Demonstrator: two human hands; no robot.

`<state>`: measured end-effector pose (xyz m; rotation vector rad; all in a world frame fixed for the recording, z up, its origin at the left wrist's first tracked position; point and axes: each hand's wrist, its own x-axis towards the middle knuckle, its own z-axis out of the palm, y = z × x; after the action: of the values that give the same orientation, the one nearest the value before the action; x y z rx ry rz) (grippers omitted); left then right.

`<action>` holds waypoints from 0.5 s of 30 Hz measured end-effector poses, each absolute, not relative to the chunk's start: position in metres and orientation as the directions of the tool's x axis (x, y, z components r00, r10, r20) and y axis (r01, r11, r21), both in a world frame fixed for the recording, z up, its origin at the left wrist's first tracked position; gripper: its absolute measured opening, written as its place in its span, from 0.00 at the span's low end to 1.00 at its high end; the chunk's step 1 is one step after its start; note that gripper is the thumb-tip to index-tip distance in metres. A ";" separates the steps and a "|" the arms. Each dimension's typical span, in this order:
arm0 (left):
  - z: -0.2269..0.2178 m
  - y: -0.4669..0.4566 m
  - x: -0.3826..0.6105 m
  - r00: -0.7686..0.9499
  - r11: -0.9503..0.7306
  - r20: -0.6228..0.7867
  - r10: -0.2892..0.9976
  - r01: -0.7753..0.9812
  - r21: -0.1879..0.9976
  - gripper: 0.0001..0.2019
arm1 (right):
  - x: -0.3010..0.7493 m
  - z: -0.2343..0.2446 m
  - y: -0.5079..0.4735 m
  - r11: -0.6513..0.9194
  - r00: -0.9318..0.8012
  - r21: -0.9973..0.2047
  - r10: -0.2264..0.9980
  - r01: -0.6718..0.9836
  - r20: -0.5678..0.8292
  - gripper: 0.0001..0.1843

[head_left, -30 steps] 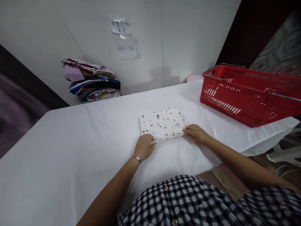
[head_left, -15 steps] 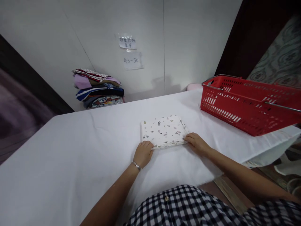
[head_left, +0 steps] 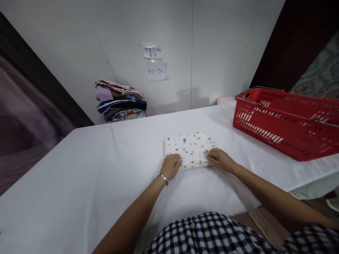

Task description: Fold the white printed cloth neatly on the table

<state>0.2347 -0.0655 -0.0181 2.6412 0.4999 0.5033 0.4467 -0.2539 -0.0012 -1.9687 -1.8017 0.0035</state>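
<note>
A folded white cloth (head_left: 189,150) with small printed figures lies flat on the white-covered table (head_left: 119,183), its layered front edge facing me. My left hand (head_left: 171,166) grips the near left corner, with curled fingertips on top. At the near right corner, my right hand (head_left: 219,159) has its fingers bent over the edge and closed on the fabric. Both thumbs are largely hidden.
A red plastic basket (head_left: 278,123) with metal handles stands at the table's right side. Stacked folded fabrics (head_left: 122,102) rest beyond the far left edge, against the white wall (head_left: 225,46). Handwritten paper signs (head_left: 156,71) hang there.
My left hand has slid from the front edge up onto the cloth's left corner. The right hand has moved slightly farther over its corner. The whole view has shifted a little.
</note>
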 end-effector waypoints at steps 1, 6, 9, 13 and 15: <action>-0.014 -0.063 0.240 0.863 -0.850 0.259 0.434 0.296 0.437 0.13 | 0.447 -0.001 -0.246 -0.030 0.157 -0.352 0.928 0.936 0.338 0.15; -0.012 -0.050 0.262 0.816 -0.786 0.073 0.574 0.524 0.329 0.25 | 0.452 -0.017 -0.206 -0.124 0.207 -0.287 0.937 0.950 0.282 0.22; -0.026 -0.044 0.262 0.809 -0.760 0.004 0.588 0.551 0.344 0.26 | 0.457 -0.025 -0.199 -0.235 0.269 -0.249 0.956 0.940 0.116 0.27; -0.034 -0.037 0.259 0.749 -0.701 0.064 0.659 0.582 0.411 0.26 | 0.475 -0.026 -0.203 -0.238 0.283 -0.255 0.946 0.937 0.156 0.24; -0.032 -0.035 0.259 0.640 -0.597 0.081 0.764 0.653 0.466 0.27 | 0.488 -0.027 -0.204 -0.360 0.429 -0.311 0.883 0.880 0.190 0.25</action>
<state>0.2589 -0.0349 -0.0323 2.4664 1.1213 0.3836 0.4882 -0.2044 -0.0274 -2.3238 -1.5059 0.0140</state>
